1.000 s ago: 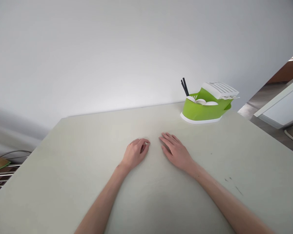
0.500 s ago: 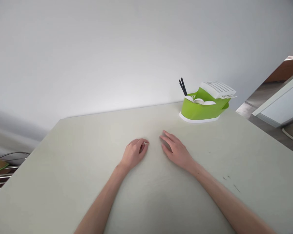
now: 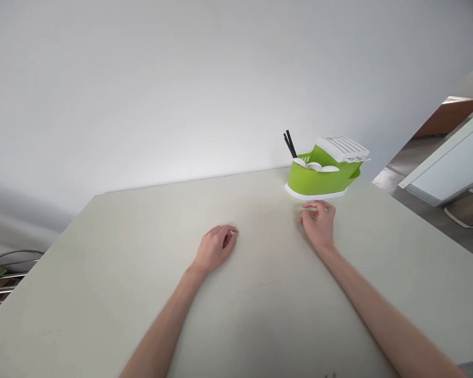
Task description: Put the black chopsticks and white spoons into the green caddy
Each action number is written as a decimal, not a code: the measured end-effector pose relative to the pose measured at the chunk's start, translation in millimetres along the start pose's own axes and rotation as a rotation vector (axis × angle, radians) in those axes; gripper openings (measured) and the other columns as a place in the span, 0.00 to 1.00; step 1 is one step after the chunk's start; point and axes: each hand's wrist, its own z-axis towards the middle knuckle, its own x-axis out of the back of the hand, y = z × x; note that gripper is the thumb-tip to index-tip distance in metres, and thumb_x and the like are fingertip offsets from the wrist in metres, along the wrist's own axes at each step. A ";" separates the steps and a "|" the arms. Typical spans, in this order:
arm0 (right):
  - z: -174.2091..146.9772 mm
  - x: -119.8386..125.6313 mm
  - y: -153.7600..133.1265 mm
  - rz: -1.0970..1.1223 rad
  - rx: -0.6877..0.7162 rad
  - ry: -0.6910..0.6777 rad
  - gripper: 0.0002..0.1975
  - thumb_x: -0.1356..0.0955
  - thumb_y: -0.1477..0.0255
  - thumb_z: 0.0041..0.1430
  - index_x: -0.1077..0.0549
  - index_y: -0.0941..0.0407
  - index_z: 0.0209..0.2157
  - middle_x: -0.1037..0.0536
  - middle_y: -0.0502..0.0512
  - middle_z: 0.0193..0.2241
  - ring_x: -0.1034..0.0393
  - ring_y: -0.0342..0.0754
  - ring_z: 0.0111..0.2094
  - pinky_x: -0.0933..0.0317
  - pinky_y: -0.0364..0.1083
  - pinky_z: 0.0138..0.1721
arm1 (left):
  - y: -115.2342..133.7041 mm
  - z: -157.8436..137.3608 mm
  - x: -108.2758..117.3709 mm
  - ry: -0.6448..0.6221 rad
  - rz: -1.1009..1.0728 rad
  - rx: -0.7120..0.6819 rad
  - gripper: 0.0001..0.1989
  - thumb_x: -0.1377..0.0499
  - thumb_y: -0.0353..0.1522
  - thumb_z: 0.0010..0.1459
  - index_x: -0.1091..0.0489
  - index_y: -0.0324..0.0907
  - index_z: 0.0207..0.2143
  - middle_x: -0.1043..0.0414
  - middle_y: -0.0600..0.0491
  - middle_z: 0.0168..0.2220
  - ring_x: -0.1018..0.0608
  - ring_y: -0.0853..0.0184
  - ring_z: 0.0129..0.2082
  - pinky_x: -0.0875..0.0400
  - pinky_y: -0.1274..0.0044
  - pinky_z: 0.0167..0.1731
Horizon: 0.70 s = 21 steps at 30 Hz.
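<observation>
While black chopsticks (image 3: pixel 292 147) and white utensils (image 3: pixel 314 166) are held in the green, white-roofed caddy (image 3: pixel 317 183) on the desk (image 3: pixel 150 226), a desk edge is seen to its right, broad surface to its left. The half-open right hand (image 3: pixel 318 223) has been brought just before the caddy; the loosely parted left hand (image 3: pixel 215 245) is kept farther left.

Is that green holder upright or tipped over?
Upright: the green holder stands on its white base, black sticks pointing up from it.

The left hand (image 3: pixel 216 245) is loosely curled, with thumb close to forefinger. The right hand (image 3: pixel 319 223) is farther forward, its fingers bent and parted. Both forearms (image 3: pixel 378 307) are bare.
</observation>
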 end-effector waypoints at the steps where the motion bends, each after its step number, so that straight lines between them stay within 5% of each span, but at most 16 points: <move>1: 5.7 6.6 3.8 -0.036 0.014 0.006 0.11 0.33 0.69 0.58 0.25 0.57 0.42 0.43 0.70 0.63 0.25 0.44 0.31 0.25 0.56 0.41 | -0.2 0.2 0.0 0.002 -0.004 0.001 0.10 0.47 0.33 0.70 0.26 0.45 0.45 0.29 0.55 0.29 0.27 0.67 0.29 0.34 0.75 0.32; 4: 26.9 33.2 15.7 -0.218 0.151 0.033 0.11 0.33 0.72 0.57 0.24 0.57 0.41 0.50 0.69 0.67 0.24 0.47 0.37 0.27 0.56 0.49 | 0.3 0.7 0.4 -0.003 -0.013 0.007 0.10 0.47 0.33 0.70 0.26 0.45 0.45 0.29 0.55 0.29 0.27 0.67 0.29 0.34 0.75 0.32; 11: 73.1 94.1 31.6 -0.751 0.278 -0.020 0.12 0.33 0.72 0.58 0.21 0.54 0.43 0.56 0.64 0.74 0.25 0.50 0.38 0.32 0.54 0.38 | 3.2 0.8 2.1 -0.021 -0.015 0.033 0.11 0.48 0.34 0.70 0.26 0.45 0.45 0.28 0.54 0.29 0.26 0.66 0.30 0.34 0.74 0.32; 16: 87.5 98.3 34.6 -0.909 0.332 -0.237 0.13 0.33 0.69 0.61 0.20 0.53 0.45 0.59 0.60 0.76 0.24 0.52 0.41 0.34 0.52 0.34 | 3.9 0.6 3.0 -0.017 -0.013 0.033 0.12 0.48 0.34 0.69 0.25 0.45 0.45 0.28 0.54 0.29 0.26 0.65 0.30 0.33 0.73 0.33; 21: 81.8 84.3 36.5 -0.927 0.365 -0.257 0.13 0.32 0.65 0.60 0.21 0.53 0.44 0.60 0.61 0.76 0.25 0.54 0.44 0.30 0.54 0.37 | 3.3 1.1 3.6 -0.014 -0.006 0.030 0.12 0.48 0.34 0.69 0.25 0.45 0.45 0.28 0.54 0.29 0.26 0.65 0.29 0.33 0.74 0.33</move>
